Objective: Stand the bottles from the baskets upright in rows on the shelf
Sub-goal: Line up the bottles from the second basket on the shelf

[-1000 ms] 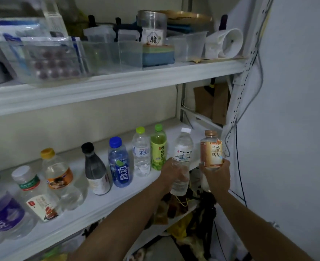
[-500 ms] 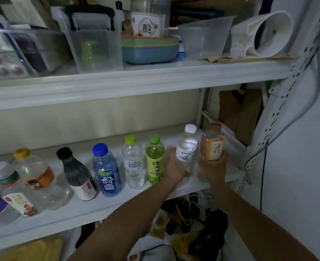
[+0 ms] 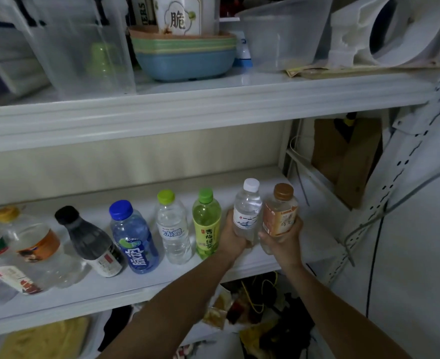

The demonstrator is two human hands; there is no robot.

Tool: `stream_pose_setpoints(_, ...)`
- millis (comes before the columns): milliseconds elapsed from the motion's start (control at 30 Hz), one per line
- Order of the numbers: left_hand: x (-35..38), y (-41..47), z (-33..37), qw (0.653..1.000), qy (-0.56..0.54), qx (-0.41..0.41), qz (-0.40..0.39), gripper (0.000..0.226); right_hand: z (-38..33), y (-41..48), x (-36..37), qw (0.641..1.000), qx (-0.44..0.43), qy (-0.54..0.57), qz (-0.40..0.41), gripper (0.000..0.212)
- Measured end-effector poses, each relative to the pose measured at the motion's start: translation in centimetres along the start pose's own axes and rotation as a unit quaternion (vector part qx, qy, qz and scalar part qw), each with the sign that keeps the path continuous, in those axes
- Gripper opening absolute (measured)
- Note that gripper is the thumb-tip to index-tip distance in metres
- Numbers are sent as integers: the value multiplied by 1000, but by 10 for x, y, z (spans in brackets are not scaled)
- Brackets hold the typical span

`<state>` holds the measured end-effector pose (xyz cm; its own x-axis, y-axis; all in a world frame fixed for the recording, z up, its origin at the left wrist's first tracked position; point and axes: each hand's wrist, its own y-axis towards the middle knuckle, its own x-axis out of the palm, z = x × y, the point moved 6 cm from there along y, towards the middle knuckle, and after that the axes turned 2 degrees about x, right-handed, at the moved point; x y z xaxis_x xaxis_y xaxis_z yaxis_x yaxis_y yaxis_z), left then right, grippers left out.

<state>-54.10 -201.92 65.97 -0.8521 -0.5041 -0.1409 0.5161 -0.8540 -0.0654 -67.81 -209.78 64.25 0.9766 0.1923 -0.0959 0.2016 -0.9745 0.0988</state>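
Note:
My left hand [image 3: 233, 238] grips a clear water bottle with a white cap [image 3: 248, 208] near its base. My right hand [image 3: 282, 242] grips a brown-capped tea bottle with an orange label [image 3: 279, 211]. Both bottles are upright over the right end of the white shelf [image 3: 162, 283], side by side. To their left stands a row: a green tea bottle [image 3: 206, 224], a clear bottle with a lime cap [image 3: 173, 226], a blue bottle [image 3: 133, 237], a dark bottle [image 3: 89, 239] and a yellow-capped bottle [image 3: 32, 242]. Whether the held bottles touch the shelf is hidden by my hands.
The upper shelf [image 3: 213, 99] holds clear plastic bins [image 3: 278, 32], stacked bowls [image 3: 185, 53] and a white fan-like part [image 3: 395, 29]. A perforated upright post [image 3: 384, 203] and cables stand right of the shelf. Clutter lies below [image 3: 252, 312].
Both hands have carried their bottles up and inward from the shelf's front edge onto its right end. The camera has moved closer.

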Motion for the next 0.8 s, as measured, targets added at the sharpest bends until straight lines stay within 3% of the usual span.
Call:
stream_pose_setpoints(100,0,2,-2,1000,3,7,-2,80,10,2,-5,998,4,-29,-53,95)
stream_pose_setpoints(233,3,0,-15,1000,-6,-11,-8,66,22,-4,-15,987,21,-103,-122,78)
stream_pose_setpoints(367,2,-2,-33,1000,0,-26,4,84,23,-3,-14,986,26,-109,-120,67)
stream_pose_setpoints(600,1,7,-38,999,31,-41,19,79,29,3,-11,982,29,-145,-117,74)
stream_pose_setpoints(800,4,6,-43,999,-15,-51,1,70,26,12,-11,974,27,-149,-168,84)
